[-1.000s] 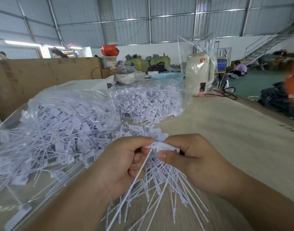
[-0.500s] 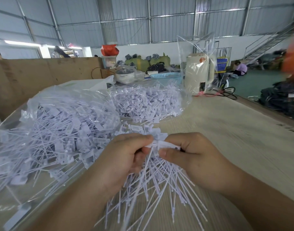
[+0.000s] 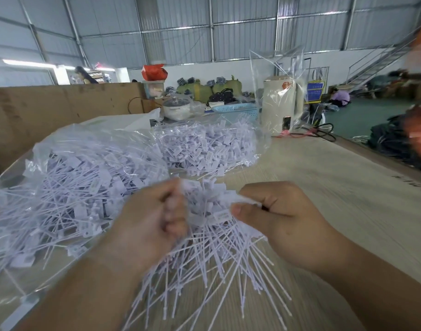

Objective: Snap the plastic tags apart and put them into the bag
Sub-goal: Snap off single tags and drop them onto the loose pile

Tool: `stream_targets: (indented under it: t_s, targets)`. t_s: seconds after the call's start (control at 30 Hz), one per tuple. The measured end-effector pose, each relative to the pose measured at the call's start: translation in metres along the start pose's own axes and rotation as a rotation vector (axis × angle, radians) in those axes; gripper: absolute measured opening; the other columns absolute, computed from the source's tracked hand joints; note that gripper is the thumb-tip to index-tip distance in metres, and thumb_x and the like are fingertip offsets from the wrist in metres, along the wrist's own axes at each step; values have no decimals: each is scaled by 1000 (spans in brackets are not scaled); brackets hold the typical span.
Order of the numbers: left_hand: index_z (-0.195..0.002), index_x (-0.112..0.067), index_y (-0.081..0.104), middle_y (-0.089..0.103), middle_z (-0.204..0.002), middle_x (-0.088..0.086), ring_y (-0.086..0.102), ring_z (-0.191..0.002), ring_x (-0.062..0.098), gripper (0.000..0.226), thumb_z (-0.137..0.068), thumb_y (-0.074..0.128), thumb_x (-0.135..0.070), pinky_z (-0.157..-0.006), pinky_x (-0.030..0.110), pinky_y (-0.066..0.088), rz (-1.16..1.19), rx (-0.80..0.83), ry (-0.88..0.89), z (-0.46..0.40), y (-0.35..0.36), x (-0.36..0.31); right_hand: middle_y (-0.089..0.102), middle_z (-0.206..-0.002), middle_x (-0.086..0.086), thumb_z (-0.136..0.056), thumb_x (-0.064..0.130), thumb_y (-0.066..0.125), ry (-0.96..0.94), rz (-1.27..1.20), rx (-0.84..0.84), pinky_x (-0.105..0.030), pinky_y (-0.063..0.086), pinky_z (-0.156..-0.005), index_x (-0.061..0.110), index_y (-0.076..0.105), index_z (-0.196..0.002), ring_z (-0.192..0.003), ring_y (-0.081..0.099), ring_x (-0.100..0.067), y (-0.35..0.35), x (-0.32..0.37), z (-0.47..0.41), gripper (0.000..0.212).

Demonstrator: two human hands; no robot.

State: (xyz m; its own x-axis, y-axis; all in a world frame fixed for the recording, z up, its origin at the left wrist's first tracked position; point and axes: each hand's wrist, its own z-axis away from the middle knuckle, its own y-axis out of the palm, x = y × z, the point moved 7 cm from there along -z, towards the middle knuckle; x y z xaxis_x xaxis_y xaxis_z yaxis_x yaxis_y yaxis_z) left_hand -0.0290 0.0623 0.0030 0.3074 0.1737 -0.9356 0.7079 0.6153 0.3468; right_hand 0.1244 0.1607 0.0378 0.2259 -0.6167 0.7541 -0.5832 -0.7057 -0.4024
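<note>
Hands work above the desk (image 3: 324,177): left hand (image 3: 152,225) curls around a blurred tag, right hand (image 3: 278,216) pinches the bundle of plastic tags (image 3: 211,237). Clear bag (image 3: 68,177) of loose tags lies just left.

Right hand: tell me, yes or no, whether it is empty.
No: the right hand pinches the heads of a fanned bunch of white plastic tags.

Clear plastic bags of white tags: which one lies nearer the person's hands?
The large clear plastic bag on the left, beside the left hand; the smaller clear bag lies farther back, towards the table's middle.
</note>
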Motion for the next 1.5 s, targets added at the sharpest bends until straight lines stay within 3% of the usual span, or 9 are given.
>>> stream_targets:
  t_s: [0.07,0.17,0.37,0.67,0.87,1.0,1.13,1.3,1.5]
  targets:
    - [-65,-20,41,24,-51,-8,19,-38,6,32,-96,49,-22,-35,18,17,149,-123,-24,-8,-34,-15,29,-51,10,-90,21,62,-27,5,-142,-14,25,-42,13,38,-56,-43,27,-6,-21,4,1,43]
    - [-56,-21,42,23,-48,-7,20,-36,8,41,-96,50,-25,-33,18,21,38,-116,54,-13,-47,-29,30,-47,11,-85,21,65,37,-139,-249,-12,25,-40,16,44,-53,-40,27,-5,-38,-2,-2,39]
    - [-47,-21,51,35,-44,-5,27,-40,13,47,-92,60,-30,-43,22,28,-528,-51,236,-8,-18,-18,31,-47,10,-90,12,63,149,-187,-44,-18,27,-42,24,51,-46,-41,27,-9,-13,-16,-5,46]
    - [-71,-13,40,38,-56,-3,31,-42,8,37,-94,51,-40,-51,28,29,-1109,-248,408,-9,-31,-26,34,-49,8,-88,9,64,328,-155,-29,-23,29,-44,27,48,-52,-42,30,-9,-9,-39,-4,43]
    - [-86,-28,45,54,-71,-6,50,-54,10,23,-93,54,-48,-49,26,36,-1234,-283,442,-18,-31,-22,44,-49,3,-87,8,62,506,-56,-181,-27,40,-43,14,51,-72,-40,41,-12,-22,-66,-1,19]
    - [-105,-34,45,55,-88,-11,57,-72,6,34,-85,62,-55,-56,26,40,-1175,-288,452,-14,-27,-20,54,-59,-4,-87,12,62,598,-17,-179,-26,41,-43,12,51,-89,-39,46,-12,-22,-78,2,11]
    - [-90,-38,51,55,-85,-16,54,-64,0,25,-79,56,-60,-55,23,37,-1252,-118,535,4,6,-11,54,-69,-8,-89,16,61,599,56,-191,-25,40,-43,13,52,-90,-44,47,-12,-26,-82,1,9]
    - [-84,-37,56,56,-78,-19,52,-78,-9,50,-70,35,-80,-60,18,42,-1358,136,588,25,49,16,41,-58,5,-86,30,59,527,458,-126,-25,31,-48,18,40,-65,-48,37,-10,-32,-81,0,31]
    - [-86,-31,50,49,-77,-14,48,-76,1,36,-83,45,-67,-68,26,45,-1461,188,661,26,64,28,36,-47,11,-85,31,66,257,287,-177,-14,29,-42,22,41,-55,-42,31,-4,-22,-53,-6,40]
